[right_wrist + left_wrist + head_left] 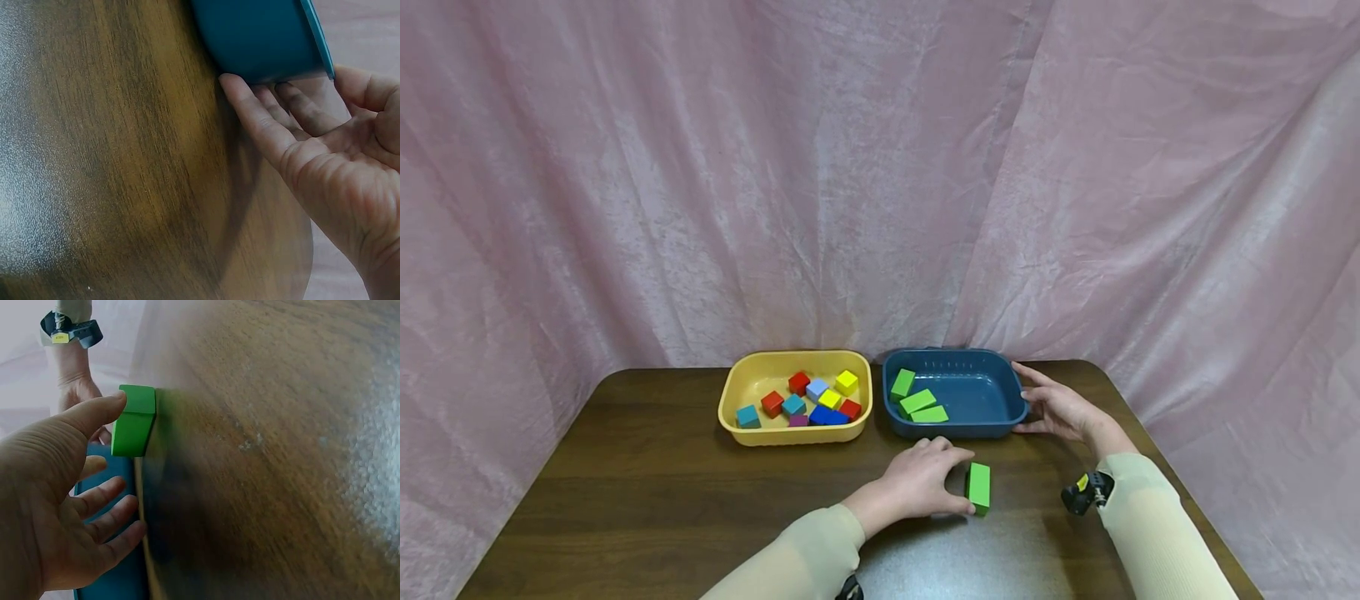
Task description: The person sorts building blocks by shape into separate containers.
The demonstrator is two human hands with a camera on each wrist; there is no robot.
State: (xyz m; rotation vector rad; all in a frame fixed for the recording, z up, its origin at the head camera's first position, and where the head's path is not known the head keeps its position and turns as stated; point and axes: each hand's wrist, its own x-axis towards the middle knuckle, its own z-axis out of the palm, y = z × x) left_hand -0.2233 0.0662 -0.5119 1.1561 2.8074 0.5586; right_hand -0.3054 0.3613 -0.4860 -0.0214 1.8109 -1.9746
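A green rectangular block (979,488) lies on the table in front of the blue tray. My left hand (921,482) reaches around its left side, the thumb at its near end and a finger close to its far end. In the left wrist view the thumb overlaps the block (134,422), while the other fingers are loosely spread and apart from it. At the right end of the blue tray (955,430) is my right hand (1060,410), its spread fingers touching the wall and rim. Three green blocks (917,402) lie in the tray's left part.
Left of the blue tray stands a yellow tray (737,437) holding several small cubes in red, yellow, blue, teal and purple. A pink curtain (880,183) hangs behind the wooden table (647,500). The right wrist bears a black camera (1082,493).
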